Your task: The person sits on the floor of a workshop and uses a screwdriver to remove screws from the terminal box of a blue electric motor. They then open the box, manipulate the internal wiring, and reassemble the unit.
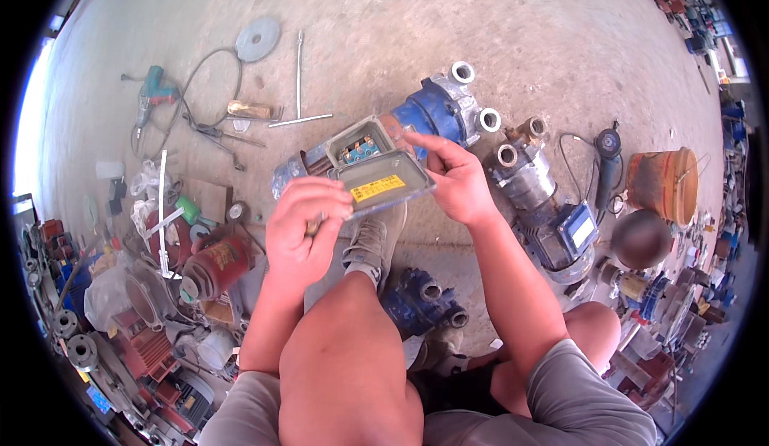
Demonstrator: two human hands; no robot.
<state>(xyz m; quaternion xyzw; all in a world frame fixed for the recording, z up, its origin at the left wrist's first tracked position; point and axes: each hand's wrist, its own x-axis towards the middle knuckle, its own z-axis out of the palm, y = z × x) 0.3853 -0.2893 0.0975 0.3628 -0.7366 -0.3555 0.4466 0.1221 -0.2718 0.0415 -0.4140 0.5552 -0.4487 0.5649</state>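
Observation:
My left hand [303, 226] grips the left end of a grey terminal box cover [404, 183], whose inside faces up and bears a yellow label. Something small and brass-coloured shows between its fingers, too small to name. At the cover's right corner, my right hand [456, 180] has thumb and curled fingers against the edge, its index finger stretched toward the box. Just beyond the cover sits the uncovered terminal box [340, 143], with a blue terminal block [360, 151] and metal posts inside. It belongs to a blue motor pump [432, 114] lying on the floor.
Right of my arm lies a second pump [533, 182], then an angle grinder [609, 146] and a rusty bucket [663, 183]. A blue pump casting [424, 298] rests between my legs. Ahead left are a corded drill [152, 98], a hammer [252, 110] and a grey disc [258, 39].

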